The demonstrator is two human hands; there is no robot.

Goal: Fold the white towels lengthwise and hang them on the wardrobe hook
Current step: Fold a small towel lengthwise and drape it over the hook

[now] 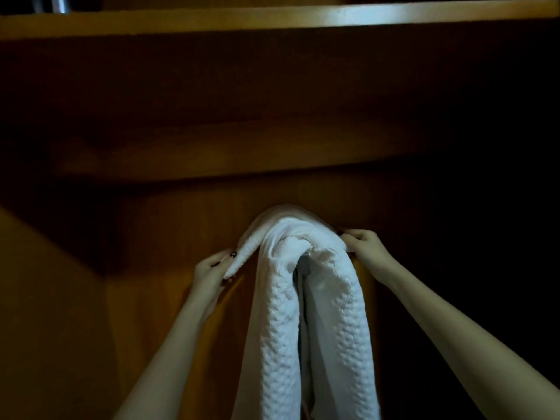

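A white textured towel (306, 313) hangs folded over something on the wooden back panel of the wardrobe (181, 225), its two halves drooping down the middle of the view. The hook itself is hidden under the cloth. My left hand (212, 268) pinches the towel's left upper edge. My right hand (363, 242) grips the towel's right upper edge. Both arms reach up from the bottom of the frame.
A wooden shelf (272, 13) runs across the top, with a metal rod end (59, 3) at the upper left. A lower wooden ledge (212, 159) crosses above the towel. The right side of the wardrobe is in deep shadow.
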